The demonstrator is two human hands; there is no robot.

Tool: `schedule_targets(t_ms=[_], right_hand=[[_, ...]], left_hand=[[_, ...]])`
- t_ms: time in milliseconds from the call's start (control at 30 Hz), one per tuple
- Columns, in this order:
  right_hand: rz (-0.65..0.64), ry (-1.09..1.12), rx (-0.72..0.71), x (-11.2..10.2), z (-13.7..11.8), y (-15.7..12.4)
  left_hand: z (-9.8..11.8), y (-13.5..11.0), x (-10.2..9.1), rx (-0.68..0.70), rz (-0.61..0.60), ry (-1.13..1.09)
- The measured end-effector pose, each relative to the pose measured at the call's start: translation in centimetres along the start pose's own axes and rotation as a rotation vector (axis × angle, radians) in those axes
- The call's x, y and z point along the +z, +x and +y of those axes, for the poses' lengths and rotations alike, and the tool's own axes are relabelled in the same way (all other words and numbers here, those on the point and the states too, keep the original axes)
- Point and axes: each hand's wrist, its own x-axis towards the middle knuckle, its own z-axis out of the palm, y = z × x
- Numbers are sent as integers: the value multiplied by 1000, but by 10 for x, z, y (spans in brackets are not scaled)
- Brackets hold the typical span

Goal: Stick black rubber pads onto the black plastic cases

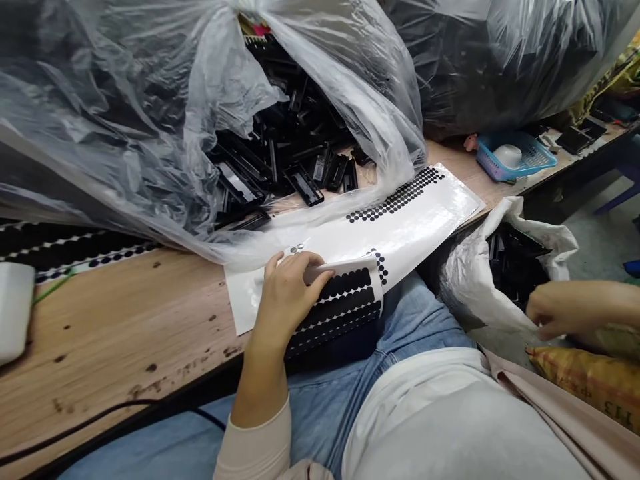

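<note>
My left hand point(290, 290) grips the edge of a sheet of black round stickers point(345, 297), thumb on top. The sheet is curled back over the table's front edge, with rows of black dots facing me. Its white part point(390, 240) lies flat on the table, some dots still on it. At the right, my right hand point(560, 310) is beside the mouth of a white sack point(470, 273) holding black plastic parts point(517, 263). Its fingers are loosely bent, slightly apart, and no object shows between them.
A large clear plastic bag point(125, 120) spills black plastic parts point(295, 140) onto the wooden table point(125, 320). Another full bag point(500, 60) stands behind. A blue basket point(530, 167) holds a white bowl point(507, 156). A white container point(15, 310) is at left; a yellow sack point(585, 380) at right.
</note>
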Motion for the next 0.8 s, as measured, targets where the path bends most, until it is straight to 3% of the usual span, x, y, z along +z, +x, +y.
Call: schedule_targets(t_ms=[33,67,133,200,233,300,400,500,600,633,700,800], right_hand=[[-230,6,-50,-10,-15,13],[-292,-10,-98,-19,-30,29],[-19,0,-165,-24,-62,71],[222,89,-295,-12,-95,118],[273,126,-383,0,-111,140],[272,127,-530,31,-140,181],[161,119,-515,68,-168,223],[72,187,-490,74,-173,245],[-14,439,-450,58,-164,252],[-38,532,-411,52,-159,252],[-68,667,-324,43,-151,251],[-89,756,-224,39,-143,249]], left_hand=[[2,-1,-1,1,15,1],[5,-2,-3,8,28,0],[11,-5,-6,27,35,-4],[17,-8,-8,35,37,-6],[19,-9,-8,37,40,-7],[23,-11,-6,32,47,-1],[21,-15,-6,24,61,-16],[9,-21,-21,-7,132,-71],[-10,-34,-46,-195,285,-221],[-15,-38,-53,-265,283,-333],[-20,-45,-62,-363,165,-607],[-14,-50,-59,-516,9,-938]])
